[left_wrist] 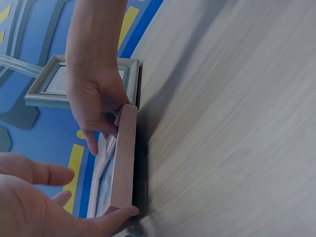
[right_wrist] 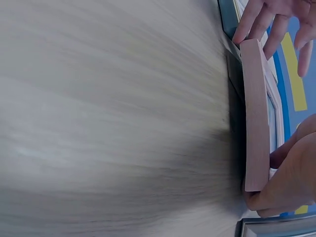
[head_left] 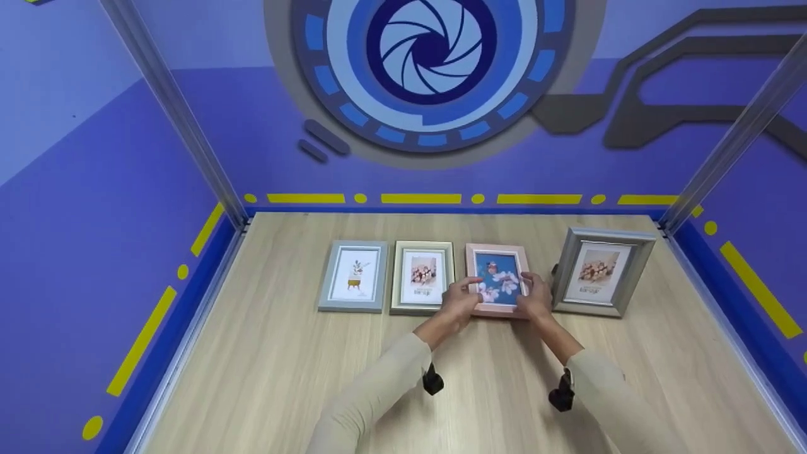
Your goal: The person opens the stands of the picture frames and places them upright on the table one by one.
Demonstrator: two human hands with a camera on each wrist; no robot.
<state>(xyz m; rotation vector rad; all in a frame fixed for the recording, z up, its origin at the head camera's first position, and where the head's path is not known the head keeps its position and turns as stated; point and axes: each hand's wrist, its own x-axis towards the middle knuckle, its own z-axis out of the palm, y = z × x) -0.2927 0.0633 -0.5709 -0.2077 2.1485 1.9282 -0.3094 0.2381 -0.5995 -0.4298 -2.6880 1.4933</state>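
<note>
Both hands are at a pink picture frame (head_left: 497,313) holding a blue picture with pale flowers. At its right edge my right hand (head_left: 536,295) pinches the border, thumb in front and fingers behind, as the right wrist view shows. On the other side my left hand (head_left: 462,297) has its fingers spread and fairly straight, fingertips at the frame's left corner. In the left wrist view, the bottom edge of the pink frame (left_wrist: 124,158) faces the camera, with a dark strip of shadow beside it.
Left of the pink frame lie a champagne-coloured frame (head_left: 396,277) and a grey-blue frame (head_left: 326,277). On its right a larger silver frame (head_left: 621,296) stands upright, leaning back. All are on a wooden table (head_left: 284,378) before a blue-purple wall (head_left: 220,132).
</note>
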